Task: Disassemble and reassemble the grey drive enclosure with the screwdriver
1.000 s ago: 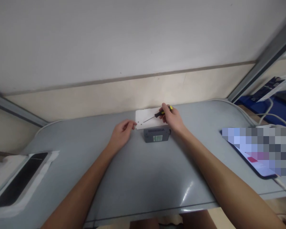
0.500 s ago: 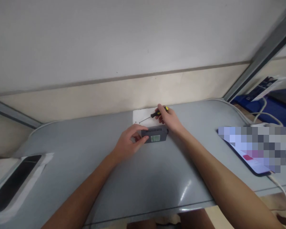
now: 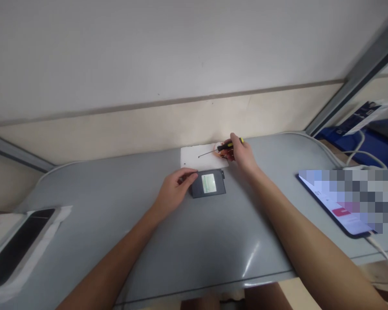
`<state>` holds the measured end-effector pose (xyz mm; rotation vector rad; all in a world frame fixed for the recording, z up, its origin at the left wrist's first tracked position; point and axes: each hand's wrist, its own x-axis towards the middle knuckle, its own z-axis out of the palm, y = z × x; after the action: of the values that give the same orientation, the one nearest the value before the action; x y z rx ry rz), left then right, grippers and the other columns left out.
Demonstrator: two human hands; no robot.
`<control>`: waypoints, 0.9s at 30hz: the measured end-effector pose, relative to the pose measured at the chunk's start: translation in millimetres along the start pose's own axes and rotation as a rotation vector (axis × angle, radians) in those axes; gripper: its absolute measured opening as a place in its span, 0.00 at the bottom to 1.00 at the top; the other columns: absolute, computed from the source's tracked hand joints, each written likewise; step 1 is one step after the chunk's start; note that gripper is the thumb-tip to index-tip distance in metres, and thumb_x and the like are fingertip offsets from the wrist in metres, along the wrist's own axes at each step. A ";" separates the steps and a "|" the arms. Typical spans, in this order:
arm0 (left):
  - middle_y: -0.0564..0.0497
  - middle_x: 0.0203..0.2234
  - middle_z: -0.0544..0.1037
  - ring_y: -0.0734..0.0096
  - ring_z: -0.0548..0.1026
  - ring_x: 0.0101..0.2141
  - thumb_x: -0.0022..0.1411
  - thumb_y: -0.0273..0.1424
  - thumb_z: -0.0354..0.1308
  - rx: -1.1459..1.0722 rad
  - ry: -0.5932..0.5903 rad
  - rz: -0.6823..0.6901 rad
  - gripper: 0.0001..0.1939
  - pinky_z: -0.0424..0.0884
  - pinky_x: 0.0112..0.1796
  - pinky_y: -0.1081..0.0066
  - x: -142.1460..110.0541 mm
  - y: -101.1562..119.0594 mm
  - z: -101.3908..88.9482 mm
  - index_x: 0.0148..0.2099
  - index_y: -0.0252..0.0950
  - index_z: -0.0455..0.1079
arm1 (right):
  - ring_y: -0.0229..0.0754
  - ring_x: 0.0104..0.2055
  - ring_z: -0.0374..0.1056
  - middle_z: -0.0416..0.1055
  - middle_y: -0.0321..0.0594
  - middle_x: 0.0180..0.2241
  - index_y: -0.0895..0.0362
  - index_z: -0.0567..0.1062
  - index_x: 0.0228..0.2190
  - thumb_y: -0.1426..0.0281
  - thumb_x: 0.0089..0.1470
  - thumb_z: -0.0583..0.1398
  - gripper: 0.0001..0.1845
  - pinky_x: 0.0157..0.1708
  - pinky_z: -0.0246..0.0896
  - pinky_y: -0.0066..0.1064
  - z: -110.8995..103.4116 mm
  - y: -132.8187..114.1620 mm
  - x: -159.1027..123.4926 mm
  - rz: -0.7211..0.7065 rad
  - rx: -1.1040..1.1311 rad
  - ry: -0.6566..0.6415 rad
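Note:
My left hand [image 3: 180, 185] is closed on the left edge of a small dark grey box [image 3: 198, 187], thumb and fingers pinching its upper left corner. The box has a pale green-and-white label [image 3: 209, 183] facing up and a small dark part sticking out at its upper right corner. In my right hand [image 3: 241, 153] is a screwdriver [image 3: 224, 147] with a black and yellow handle. Its thin shaft points left over a white sheet [image 3: 194, 151] behind the box. A tiny dark piece shows at the tip, too small to name. Another dark speck [image 3: 185, 163] lies on the sheet.
A phone with a lit screen [image 3: 330, 202] lies on the grey table [image 3: 142, 254] at right, a white cable [image 3: 380, 247] running from it. A black phone-like slab [image 3: 22, 245] is at left. Behind stands a wall [image 3: 132, 133]; metal posts [image 3: 330, 103] flank the table.
The box has tipped from showing its vented side to lying flatter, label up. My right hand has moved right and slightly back with the screwdriver, its tip lifting away from the sheet's left corner.

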<state>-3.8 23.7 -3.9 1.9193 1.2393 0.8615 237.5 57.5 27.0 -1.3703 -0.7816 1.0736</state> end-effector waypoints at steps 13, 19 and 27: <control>0.43 0.55 0.76 0.58 0.76 0.50 0.60 0.49 0.70 0.046 -0.316 0.127 0.35 0.75 0.51 0.60 -3.7 10.5 -15.4 0.66 0.45 0.70 | 0.37 0.22 0.65 0.73 0.41 0.23 0.56 0.73 0.29 0.46 0.63 0.56 0.26 0.22 0.57 0.30 -2.7 5.3 3.3 -0.044 0.009 0.013; 0.45 0.57 0.69 0.55 0.73 0.57 0.57 0.44 0.73 0.208 -0.466 0.195 0.39 0.72 0.59 0.54 -7.6 21.3 -23.7 0.68 0.53 0.67 | 0.37 0.23 0.67 0.74 0.41 0.24 0.56 0.74 0.30 0.46 0.62 0.58 0.26 0.22 0.61 0.29 -3.9 5.5 6.0 -0.065 0.049 0.111; 0.47 0.50 0.79 0.54 0.77 0.51 0.58 0.45 0.71 0.281 -0.278 0.243 0.26 0.72 0.56 0.56 -6.3 20.1 -19.3 0.57 0.46 0.77 | 0.38 0.21 0.66 0.71 0.38 0.22 0.54 0.73 0.31 0.43 0.61 0.57 0.27 0.22 0.61 0.31 -3.9 10.5 9.6 -0.127 0.048 0.120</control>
<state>-12.0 15.3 22.1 2.3595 1.0148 0.5318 243.1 63.8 14.9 -1.3139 -0.7399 0.8971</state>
